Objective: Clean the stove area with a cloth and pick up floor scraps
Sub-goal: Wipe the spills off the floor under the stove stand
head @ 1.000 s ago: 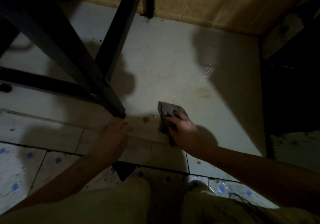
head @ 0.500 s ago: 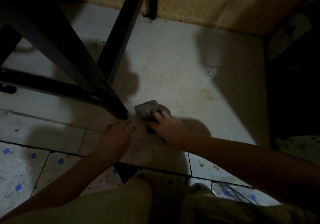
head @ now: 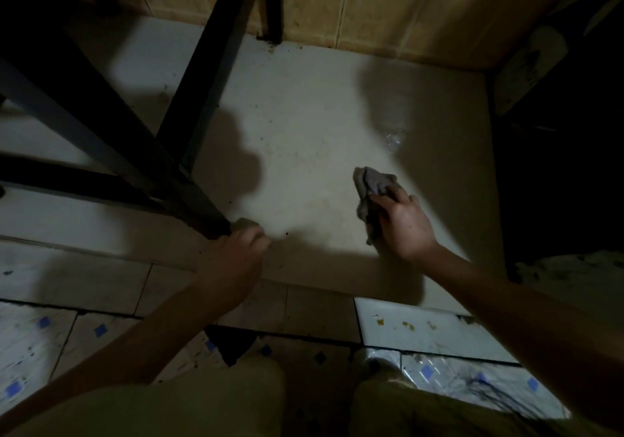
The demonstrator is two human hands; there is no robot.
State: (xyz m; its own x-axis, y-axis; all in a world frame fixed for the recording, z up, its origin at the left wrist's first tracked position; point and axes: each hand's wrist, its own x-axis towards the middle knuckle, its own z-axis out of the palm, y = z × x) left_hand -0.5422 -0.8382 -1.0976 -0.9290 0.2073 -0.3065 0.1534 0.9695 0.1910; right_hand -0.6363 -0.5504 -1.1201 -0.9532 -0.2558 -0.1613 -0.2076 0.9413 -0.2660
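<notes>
A crumpled grey cloth point(head: 373, 185) lies pressed on the pale floor slab point(head: 304, 125) under the stand. My right hand point(head: 403, 223) holds the cloth down, fingers curled over its near part. My left hand point(head: 236, 254) rests at the slab's front edge, fingers bent, right beside the foot of a black metal leg point(head: 202, 213). Small dark specks dot the slab point(head: 287, 234). Yellowish scraps point(head: 410, 325) lie on a white tile in front of the slab.
Black metal frame bars point(head: 209, 65) cross the left half. A tan tiled wall point(head: 388, 7) closes the back. A dark object point(head: 557, 149) stands at the right. A clear plastic scrap point(head: 393, 137) lies on the slab. My knees fill the bottom.
My right hand slid the cloth left toward the black leg, then back to the right and further away. My left hand stayed at the slab's edge by the leg.
</notes>
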